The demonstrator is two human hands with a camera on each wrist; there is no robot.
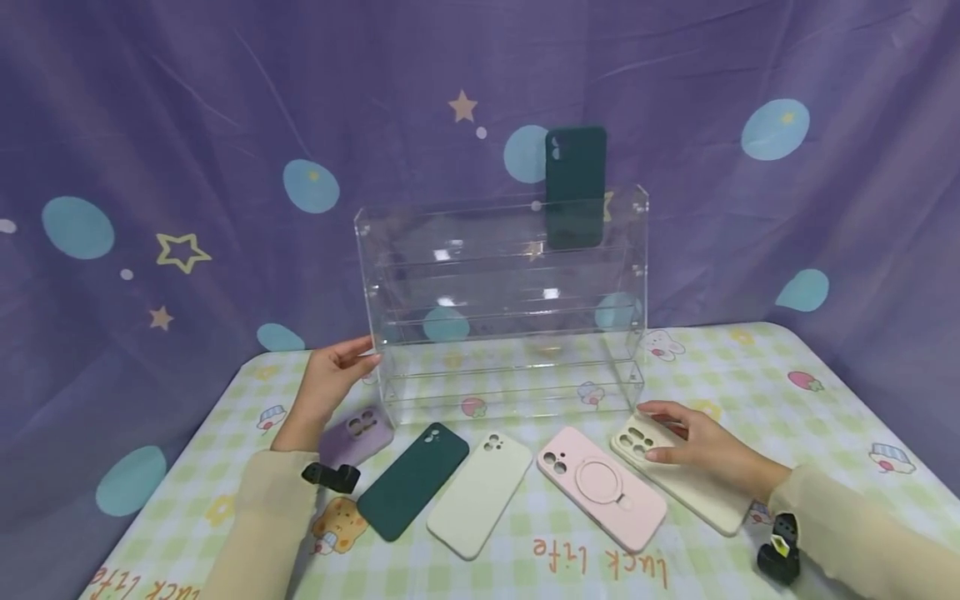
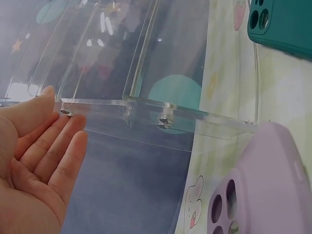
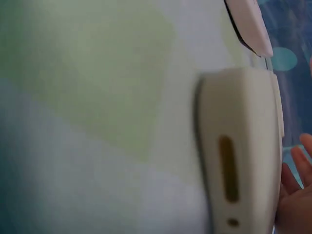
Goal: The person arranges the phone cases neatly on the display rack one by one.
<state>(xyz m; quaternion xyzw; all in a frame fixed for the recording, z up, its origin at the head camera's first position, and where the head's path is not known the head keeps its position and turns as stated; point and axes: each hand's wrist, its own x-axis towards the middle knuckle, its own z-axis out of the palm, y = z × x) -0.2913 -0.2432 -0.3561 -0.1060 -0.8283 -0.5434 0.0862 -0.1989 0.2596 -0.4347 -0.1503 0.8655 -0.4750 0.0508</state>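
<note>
A transparent tiered display rack (image 1: 502,417) stands at the back of the table. One dark green phone case (image 1: 576,187) stands upright in its top tier at the right. My left hand (image 1: 330,379) is at the rack's left side panel, thumb and fingers loosely extended, seen also in the left wrist view (image 2: 41,170). My right hand (image 1: 701,446) lies over a cream phone case (image 1: 701,492), its fingers loosely spread across the camera end. In the right wrist view the fingers (image 3: 297,161) show behind that case; exact contact is partly hidden.
On the checked cloth (image 1: 817,492) lie a purple case (image 1: 356,442) by my left wrist, a dark green case (image 1: 412,482), a pale cream case (image 1: 480,496) and a pink case (image 1: 603,492) with a ring. A purple curtain (image 1: 180,125) hangs behind.
</note>
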